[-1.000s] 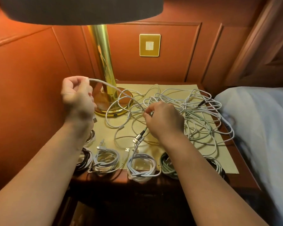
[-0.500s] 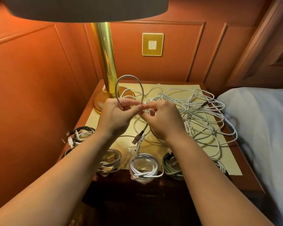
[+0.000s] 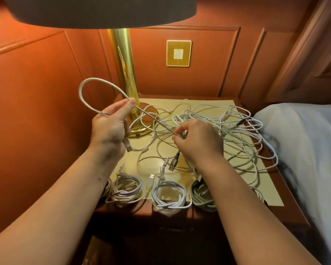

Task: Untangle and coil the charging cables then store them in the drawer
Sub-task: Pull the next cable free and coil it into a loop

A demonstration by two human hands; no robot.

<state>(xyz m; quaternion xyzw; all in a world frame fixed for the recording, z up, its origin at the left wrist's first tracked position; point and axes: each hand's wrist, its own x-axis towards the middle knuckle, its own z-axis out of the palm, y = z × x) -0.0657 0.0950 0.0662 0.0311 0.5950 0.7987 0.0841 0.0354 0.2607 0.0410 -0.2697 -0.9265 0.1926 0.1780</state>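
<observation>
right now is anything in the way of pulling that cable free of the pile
Yes. The white cable looped in the left hand runs to the right hand, then into the tangled pile, where other cables cross it. The lamp base stands just behind the stretch between the hands.

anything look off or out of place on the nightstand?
Nothing damaged or spilled. The tangled pile still sprawls behind the neat coils along the front edge. The left hand and right hand hold one white cable mid-loop.
</observation>
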